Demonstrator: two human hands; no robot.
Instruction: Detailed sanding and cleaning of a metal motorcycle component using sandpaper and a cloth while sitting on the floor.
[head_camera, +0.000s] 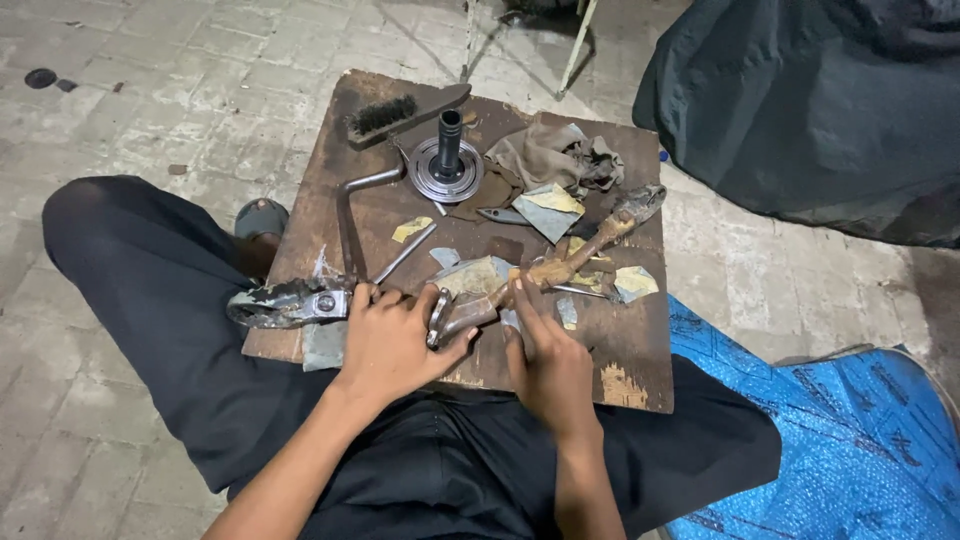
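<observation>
1. Low centre of frame, on the near edge of the wooden board (640, 385): a long rusty lever part (560, 268) lies diagonal, running from the hands up-right to its blackened head at approx. mid-right. It rests flat on the board, prob. so both hands can work on it w/o carrying its weight.
2. Left hand (392, 340) is closed over the lever's near end & a metal ring-like bit there, fingers curled on top, pinning it down to the board.
3. Right hand (548, 362) sits just right of it, fingers together & stretched forward, tips pressing on the lever shaft; looks like steadying, not a full wrap. Can't tell what, if anything, is under the palm.
4. Look of the lever: brown-orange rust & grime along the shaft, darker greasy head, greyer bare metal near the left hand.
5. Left of the hands: a grey metal bracket piece (285, 303) sticks out past the board edge, touching the left hand.
6. Scraps of sandpaper (548, 205) lie scattered around the lever, near at reach.
7. Upper part of board: a flanged hub w/ upright shaft (447, 165), a black brush (400, 113), a crumpled rag (555, 155).
8. Board sits on the person's crossed legs; blue sheet (830, 440) lower right.
</observation>
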